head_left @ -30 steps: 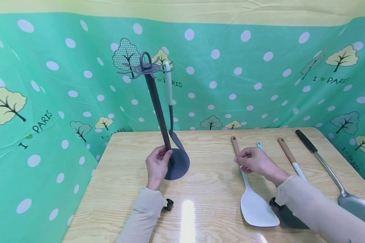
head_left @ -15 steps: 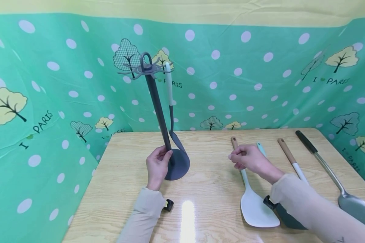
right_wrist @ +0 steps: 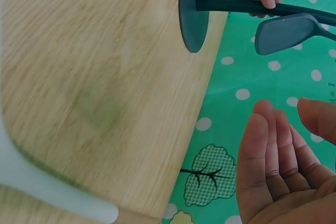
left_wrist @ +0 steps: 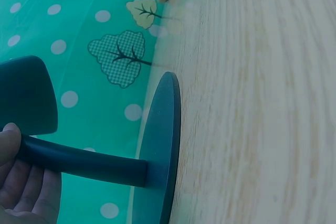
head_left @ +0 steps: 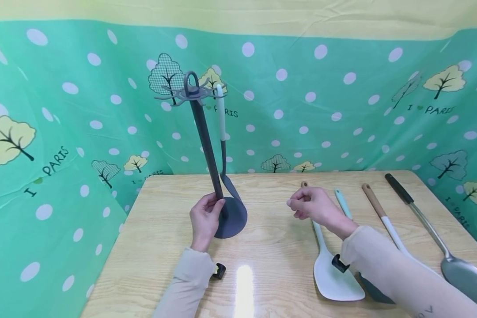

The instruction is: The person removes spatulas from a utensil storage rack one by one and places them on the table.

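A dark grey utensil stand (head_left: 205, 141) rises from its round base (left_wrist: 157, 140), topped by a ring of hooks. My left hand (head_left: 204, 221) grips its pole just above the base, thumb and fingers around it. From one hook hangs a turner (head_left: 221, 119) with a pale mint handle; its dark head (right_wrist: 286, 32) hangs beside the pole. My right hand (head_left: 317, 207) hovers with nothing in it, above the handle of a white turner (head_left: 335, 278) lying on the table. In the right wrist view its fingers are loosely bent, the thumb apart from them.
On the table's right side lie a mint-handled turner (head_left: 343, 202) with a dark head, partly under my right arm, a wooden-handled utensil (head_left: 373, 201) with a white shaft, and a steel turner (head_left: 465, 274). A green dotted cloth (head_left: 282, 110) hangs behind the wooden table (head_left: 278, 247).
My right hand has moved left, away from the utensils' handles and toward the stand, carrying nothing. The left hand stays on the pole.
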Demonstrator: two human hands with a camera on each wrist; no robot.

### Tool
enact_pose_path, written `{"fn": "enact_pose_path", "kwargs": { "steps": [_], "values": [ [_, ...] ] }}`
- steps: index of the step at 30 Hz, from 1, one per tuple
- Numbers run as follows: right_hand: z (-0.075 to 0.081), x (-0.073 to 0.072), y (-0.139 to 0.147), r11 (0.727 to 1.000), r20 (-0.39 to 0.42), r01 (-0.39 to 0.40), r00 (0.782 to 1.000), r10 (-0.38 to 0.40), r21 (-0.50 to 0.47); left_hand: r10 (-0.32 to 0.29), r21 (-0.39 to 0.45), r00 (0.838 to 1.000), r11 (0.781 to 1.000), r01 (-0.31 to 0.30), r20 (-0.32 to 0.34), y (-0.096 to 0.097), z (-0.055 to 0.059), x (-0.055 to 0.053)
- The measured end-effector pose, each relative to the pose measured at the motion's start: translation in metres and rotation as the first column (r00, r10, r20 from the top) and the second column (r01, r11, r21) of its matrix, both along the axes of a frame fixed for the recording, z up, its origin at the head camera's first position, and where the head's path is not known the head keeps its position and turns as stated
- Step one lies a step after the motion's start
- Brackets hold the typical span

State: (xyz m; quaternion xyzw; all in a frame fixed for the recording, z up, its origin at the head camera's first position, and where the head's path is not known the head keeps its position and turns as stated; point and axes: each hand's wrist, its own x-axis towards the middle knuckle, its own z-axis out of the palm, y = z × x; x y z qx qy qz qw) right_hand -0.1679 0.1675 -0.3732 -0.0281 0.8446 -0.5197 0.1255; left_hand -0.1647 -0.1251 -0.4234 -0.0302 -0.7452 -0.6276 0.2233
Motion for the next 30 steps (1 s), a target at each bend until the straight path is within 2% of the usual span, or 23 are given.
{"fn": "enact_pose_path", "kwargs": {
  "steps": [6, 22, 30],
  "values": [
    [0.000, -0.001, -0.010, 1.000, -0.006, -0.022, 1.000, 0.022, -0.015, 0.013, -0.018, 1.000, 1.000, -0.013, 0.017, -0.001, -0.001, 0.003],
    [0.014, -0.011, -0.038, 0.996, -0.030, -0.037, 0.999, 0.034, -0.076, -0.002, -0.005, 1.000, 1.000, 0.002, 0.005, -0.001, 0.001, 0.001],
    [0.022, -0.016, -0.050, 0.995, -0.060, -0.064, 0.996, 0.060, -0.078, -0.013, -0.006, 1.000, 1.000, 0.013, -0.027, -0.001, 0.000, 0.000]
  ]
}}
